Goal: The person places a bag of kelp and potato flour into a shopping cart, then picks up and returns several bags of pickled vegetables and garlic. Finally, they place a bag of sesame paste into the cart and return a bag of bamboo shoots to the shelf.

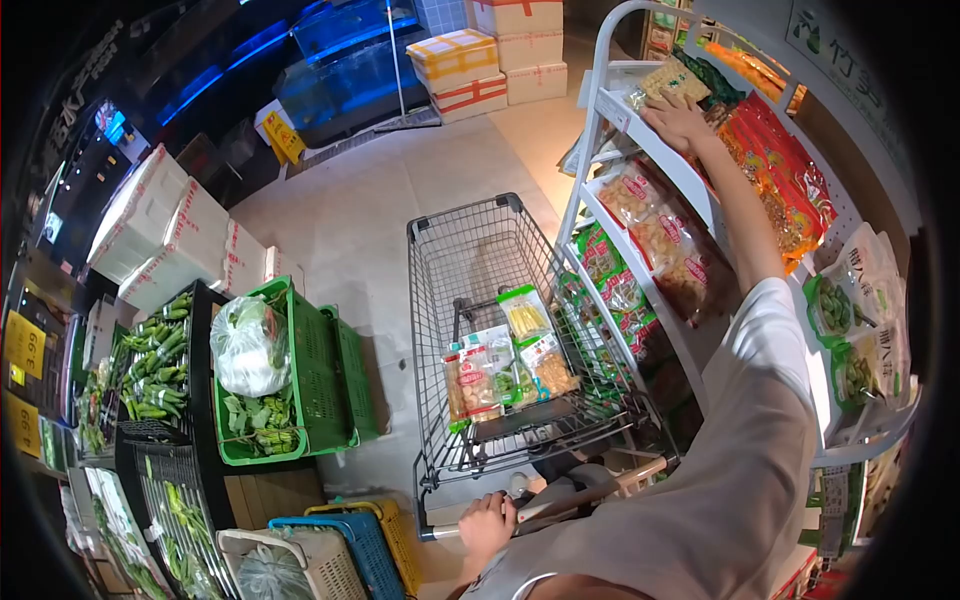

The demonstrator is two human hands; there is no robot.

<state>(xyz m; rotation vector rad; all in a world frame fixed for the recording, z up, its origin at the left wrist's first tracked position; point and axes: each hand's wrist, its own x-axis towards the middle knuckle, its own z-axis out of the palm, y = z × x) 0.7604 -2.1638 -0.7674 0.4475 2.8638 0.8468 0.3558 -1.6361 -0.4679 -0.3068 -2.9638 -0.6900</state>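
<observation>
My left hand (487, 524) is closed round the handle (545, 507) of a wire shopping cart (480, 235). Several food packets lie in the cart, among them a red-and-white one (474, 384) and one with a green top (524, 314). At the upper right, my right hand (677, 121) reaches onto the top shelf, palm down with its fingers spread, over a clear packet of pale food (672, 80). Whether it grips the packet cannot be made out. Beside it lie a dark green packet (708, 76) and large red packets (775, 160).
White shelving (640, 130) with bagged goods runs along the right. On the left stand green crates (305, 375), a vegetable display (160, 370) and white foam boxes (175, 235). A yellow floor sign (284, 138) and stacked boxes (518, 50) are farther ahead.
</observation>
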